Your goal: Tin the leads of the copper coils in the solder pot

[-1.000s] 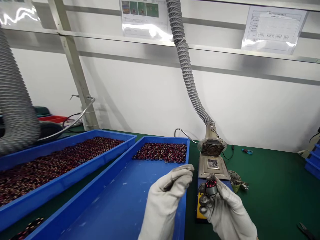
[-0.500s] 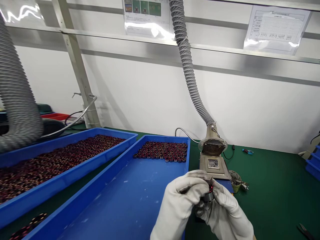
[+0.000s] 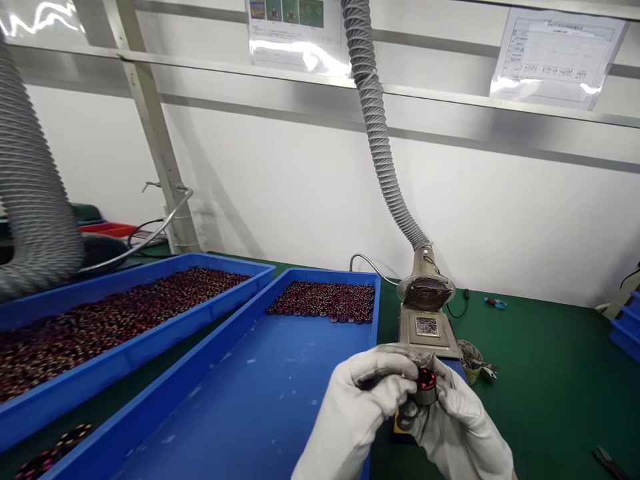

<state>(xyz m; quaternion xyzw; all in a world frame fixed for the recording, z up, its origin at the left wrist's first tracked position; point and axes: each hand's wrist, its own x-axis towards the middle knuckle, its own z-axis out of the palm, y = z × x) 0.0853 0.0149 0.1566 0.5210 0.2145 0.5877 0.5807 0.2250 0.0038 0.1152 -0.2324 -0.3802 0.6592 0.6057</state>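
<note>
A small dark grey ring-shaped coil [image 3: 425, 395] with red windings inside its top is held between both gloved hands, in front of the metal machine. My left hand [image 3: 373, 383] grips it from the left, thumb and fingers pressed together on its edge. On the other side, the fingers of my right hand [image 3: 453, 410] are closed around it, some of them hidden behind it. Both white gloves are stained grey at the fingertips. Just beyond the hands is a metal machine [image 3: 433, 333] with a square silvery patch on top.
A blue tray [image 3: 260, 380] has many coils packed at its far end; another blue tray [image 3: 150, 337] on the left is full of them. A grey hose [image 3: 375, 127] hangs over the machine. Pliers [image 3: 607, 460], a small cup [image 3: 471, 360] and blue bins [image 3: 627, 330] stand right.
The coil has tilted so that more of its red windings faces me. Both hands have shifted slightly, and the right hand has moved a little to the right.
</note>
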